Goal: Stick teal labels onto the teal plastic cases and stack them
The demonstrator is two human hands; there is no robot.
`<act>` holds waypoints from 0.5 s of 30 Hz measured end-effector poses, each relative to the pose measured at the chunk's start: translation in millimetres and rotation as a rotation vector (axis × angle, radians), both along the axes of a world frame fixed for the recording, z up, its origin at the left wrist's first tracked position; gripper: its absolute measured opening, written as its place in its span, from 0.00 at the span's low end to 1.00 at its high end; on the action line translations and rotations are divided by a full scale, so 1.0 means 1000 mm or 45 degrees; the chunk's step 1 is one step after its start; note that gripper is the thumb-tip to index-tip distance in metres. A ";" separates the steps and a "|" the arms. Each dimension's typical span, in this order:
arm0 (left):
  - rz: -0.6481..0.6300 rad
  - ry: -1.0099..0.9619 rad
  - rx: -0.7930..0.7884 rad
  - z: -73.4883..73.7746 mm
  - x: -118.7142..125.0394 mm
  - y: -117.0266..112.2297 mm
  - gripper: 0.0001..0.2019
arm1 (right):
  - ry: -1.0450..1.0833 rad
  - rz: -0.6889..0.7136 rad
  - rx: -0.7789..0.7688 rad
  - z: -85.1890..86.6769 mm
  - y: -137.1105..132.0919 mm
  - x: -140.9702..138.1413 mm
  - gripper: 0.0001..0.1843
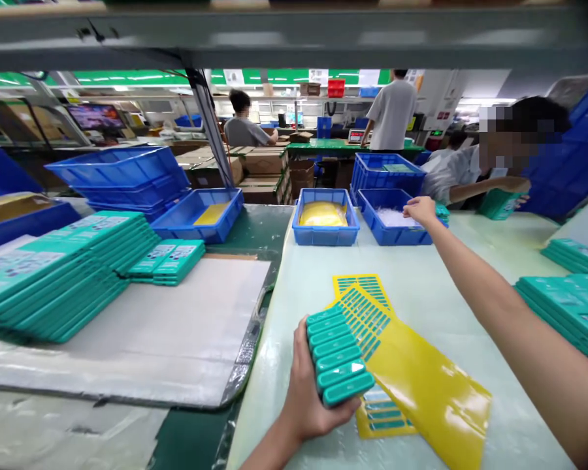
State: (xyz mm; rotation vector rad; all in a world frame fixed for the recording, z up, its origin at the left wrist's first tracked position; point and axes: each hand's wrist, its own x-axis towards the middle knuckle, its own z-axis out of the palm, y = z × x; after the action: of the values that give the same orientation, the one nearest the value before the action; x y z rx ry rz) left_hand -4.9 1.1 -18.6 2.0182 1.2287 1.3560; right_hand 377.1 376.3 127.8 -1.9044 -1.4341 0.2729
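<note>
My left hand (306, 391) is wrapped around a row of several teal boxes (340, 356), their narrow ends facing up. Beneath and beside them lie yellow sticker sheets (431, 378) with rows of narrow teal strips. My right hand (423, 210) is stretched far forward, over the near right part of a blue bin (396, 238) that holds whitish contents (391, 217). Its fingers are drawn together; whatever is between them is too small to make out.
Teal boxes (73, 261) are piled on a white board (186, 339) at left. Another blue bin (326, 236) holds yellow sheets. More teal boxes (568, 307) stand at right. Across the table, a co-worker (463, 173) holds a teal box. A metal beam (294, 42) spans overhead.
</note>
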 end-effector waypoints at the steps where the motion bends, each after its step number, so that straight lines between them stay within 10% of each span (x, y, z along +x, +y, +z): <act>1: -0.001 0.004 0.004 -0.001 0.000 0.000 0.74 | 0.008 0.024 0.018 0.006 -0.004 -0.003 0.23; 6: -0.021 -0.042 -0.019 0.002 0.002 0.000 0.71 | 0.118 0.414 0.033 0.009 -0.081 -0.034 0.46; 10: -0.053 -0.064 -0.069 0.004 0.002 0.000 0.69 | 0.355 1.607 -0.465 -0.040 -0.214 -0.084 0.67; 15: 0.059 -0.098 -0.115 0.000 -0.001 0.004 0.70 | 0.585 1.674 -0.232 -0.103 -0.302 -0.160 0.76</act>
State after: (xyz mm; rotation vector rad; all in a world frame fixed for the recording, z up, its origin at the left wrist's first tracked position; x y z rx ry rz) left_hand -5.9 5.2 -18.9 1.8695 1.2857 1.3610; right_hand 216.7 74.2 24.4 -0.6361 -2.1222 1.3564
